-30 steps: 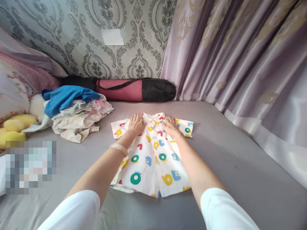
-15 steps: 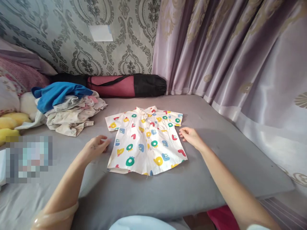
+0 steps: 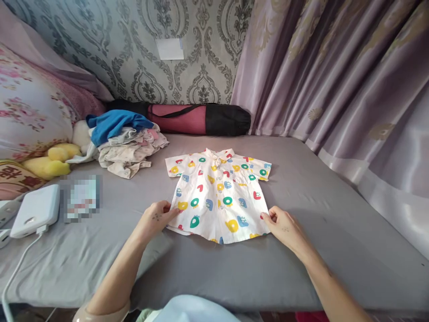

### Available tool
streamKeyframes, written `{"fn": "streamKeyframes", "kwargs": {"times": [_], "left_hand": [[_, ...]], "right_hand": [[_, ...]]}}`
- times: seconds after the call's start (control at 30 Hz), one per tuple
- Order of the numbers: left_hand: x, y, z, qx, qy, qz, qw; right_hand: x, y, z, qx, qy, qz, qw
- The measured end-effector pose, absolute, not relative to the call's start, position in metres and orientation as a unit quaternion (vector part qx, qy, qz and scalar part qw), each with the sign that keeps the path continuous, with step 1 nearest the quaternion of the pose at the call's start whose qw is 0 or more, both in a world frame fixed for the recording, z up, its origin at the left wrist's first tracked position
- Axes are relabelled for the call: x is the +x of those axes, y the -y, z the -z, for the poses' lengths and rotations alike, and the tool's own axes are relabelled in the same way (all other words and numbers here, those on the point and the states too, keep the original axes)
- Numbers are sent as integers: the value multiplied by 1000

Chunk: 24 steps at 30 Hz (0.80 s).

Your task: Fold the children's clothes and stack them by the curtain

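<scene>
A small white short-sleeved shirt [image 3: 219,192] with colourful letter prints lies flat, front up, its collar away from me. At its lower left side edge, my left hand [image 3: 161,217] pinches the cloth between thumb and fingers. My right hand [image 3: 279,221] is closed on the opposite side edge near the hem, thumb on top. The shirt's hem faces me and both sleeves are spread outwards.
On the grey bed sheet [image 3: 321,259], a heap of clothes [image 3: 124,138] with a blue garment on top lies at back left. Behind it rests a red-and-black rolled bag [image 3: 187,118]. A white power bank [image 3: 36,210] with a cable and a yellow plush toy [image 3: 50,163] are at left. Curtains [image 3: 301,67] hang at right.
Both hands have come from beside the shirt onto its lower side edges and closed on the cloth. My view has turned left, bringing the power bank into sight.
</scene>
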State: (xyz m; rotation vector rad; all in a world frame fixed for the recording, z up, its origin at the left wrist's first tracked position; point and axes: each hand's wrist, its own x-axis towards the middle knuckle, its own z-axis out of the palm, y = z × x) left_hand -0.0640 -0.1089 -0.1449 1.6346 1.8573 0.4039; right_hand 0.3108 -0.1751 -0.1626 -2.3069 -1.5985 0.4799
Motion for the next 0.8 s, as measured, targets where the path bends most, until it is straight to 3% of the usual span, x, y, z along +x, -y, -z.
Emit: {"fn": "streamKeyframes", "kwargs": {"times": [0.17, 0.3, 0.47, 0.6, 0.7, 0.8], "left_hand": [[-71, 110, 144, 573, -716, -215, 336], [-74, 112, 145, 547, -717, -196, 385], [-80, 110, 151, 615, -738, -103, 260], [-84, 115, 149, 632, -747, -35, 201], [-73, 121, 140, 655, -747, -43, 106], [-40, 124, 136, 724, -682, -104, 16]], "right_hand": [[319, 175, 163, -770, 494, -307, 261], [321, 177, 166, -757, 457, -377, 277], [321, 178, 169, -773, 507, -306, 227], [319, 183, 154, -795, 548, -228, 128], [312, 185, 138, -813, 557, -162, 54], [301, 179, 131, -803, 587, -81, 62]]}}
